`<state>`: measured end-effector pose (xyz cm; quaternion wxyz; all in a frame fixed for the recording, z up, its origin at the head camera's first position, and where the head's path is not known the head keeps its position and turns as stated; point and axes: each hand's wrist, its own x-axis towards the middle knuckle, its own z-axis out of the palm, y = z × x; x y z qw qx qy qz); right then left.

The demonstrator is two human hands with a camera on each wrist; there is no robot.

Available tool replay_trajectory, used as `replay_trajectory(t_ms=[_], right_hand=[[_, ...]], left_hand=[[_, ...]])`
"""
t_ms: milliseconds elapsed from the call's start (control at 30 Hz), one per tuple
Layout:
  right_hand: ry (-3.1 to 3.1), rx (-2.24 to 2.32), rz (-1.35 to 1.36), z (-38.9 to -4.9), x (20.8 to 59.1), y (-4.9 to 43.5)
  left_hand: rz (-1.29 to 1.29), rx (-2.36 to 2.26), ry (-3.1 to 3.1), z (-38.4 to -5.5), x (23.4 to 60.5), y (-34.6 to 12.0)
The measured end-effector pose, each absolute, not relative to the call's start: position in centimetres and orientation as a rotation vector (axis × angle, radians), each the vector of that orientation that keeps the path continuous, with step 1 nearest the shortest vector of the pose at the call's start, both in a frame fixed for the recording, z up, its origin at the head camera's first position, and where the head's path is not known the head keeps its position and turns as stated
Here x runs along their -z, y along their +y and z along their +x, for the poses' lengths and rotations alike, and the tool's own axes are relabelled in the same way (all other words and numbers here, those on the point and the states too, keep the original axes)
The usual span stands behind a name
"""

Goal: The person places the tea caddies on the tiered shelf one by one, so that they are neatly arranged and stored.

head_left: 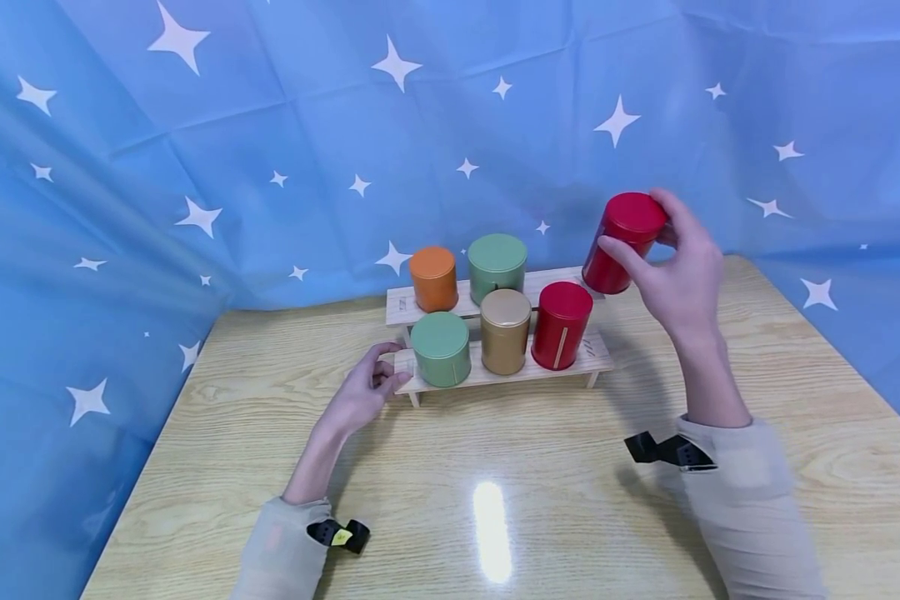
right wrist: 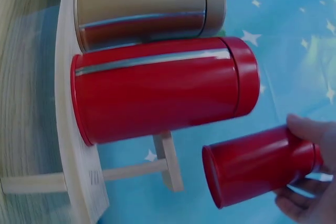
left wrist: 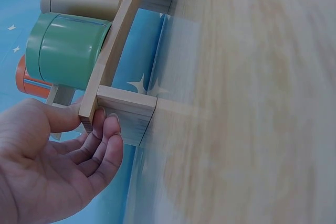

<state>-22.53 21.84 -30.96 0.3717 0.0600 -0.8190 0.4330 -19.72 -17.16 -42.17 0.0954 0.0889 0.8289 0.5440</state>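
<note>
A red lidded canister (head_left: pixel 617 250) is gripped near its top by my right hand (head_left: pixel 678 271), tilted and raised at the right end of the upper shelf of a two-tier wooden rack (head_left: pixel 540 283). In the right wrist view this red canister (right wrist: pixel 257 166) hangs apart from the rack, behind a second red canister (right wrist: pixel 163 90). My left hand (left wrist: pixel 68 156) pinches the left end of the lower shelf (left wrist: pixel 105 61), thumb above and fingers curled below. Beside it on that shelf stands a short green canister (head_left: pixel 441 350), then a tan canister (head_left: pixel 505 333) and the standing red one.
On the upper shelf stand an orange canister (head_left: pixel 433 279) and another green canister (head_left: pixel 497 267). The rack sits on a light wooden table (head_left: pixel 435 483). A blue star-patterned cloth (head_left: pixel 307 150) hangs behind and along the left side.
</note>
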Motion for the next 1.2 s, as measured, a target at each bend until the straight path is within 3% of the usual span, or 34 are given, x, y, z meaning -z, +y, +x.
replay_trajectory(t_ms=[1200], right_hand=[[-2.232,-1.314,0.161,-25.1,32.5,17.0]], left_hand=[[0.274,-1.631,2.463,-19.8,42.4,-17.2]])
